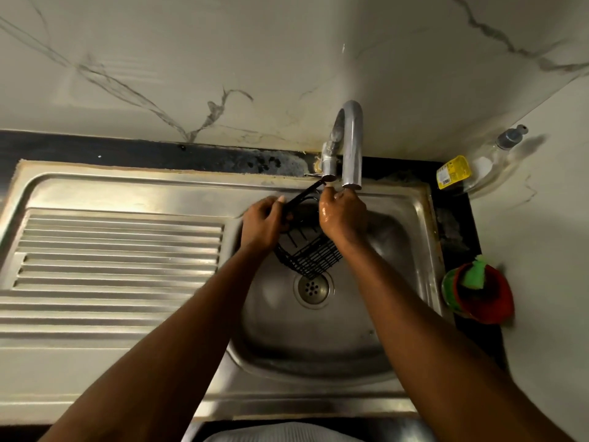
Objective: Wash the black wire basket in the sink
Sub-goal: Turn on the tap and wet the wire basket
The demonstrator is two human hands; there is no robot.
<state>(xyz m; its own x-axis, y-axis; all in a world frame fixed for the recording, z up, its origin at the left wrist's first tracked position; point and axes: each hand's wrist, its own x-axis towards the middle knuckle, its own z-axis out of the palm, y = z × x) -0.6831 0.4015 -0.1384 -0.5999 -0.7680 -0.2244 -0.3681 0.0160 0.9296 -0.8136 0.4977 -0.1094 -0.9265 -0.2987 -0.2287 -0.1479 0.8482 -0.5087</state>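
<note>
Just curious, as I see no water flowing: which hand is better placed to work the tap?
Probably the right hand: it is raised right under the tap, beside its valve. The left hand grips the black wire basket above the sink and would have to let go.

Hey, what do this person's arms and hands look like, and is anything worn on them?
The left forearm and right forearm are bare: no sleeves, watch or bracelet. The left hand and right hand wear no gloves or visible rings; the right one glistens wet. A white ribbed garment shows below.
</note>
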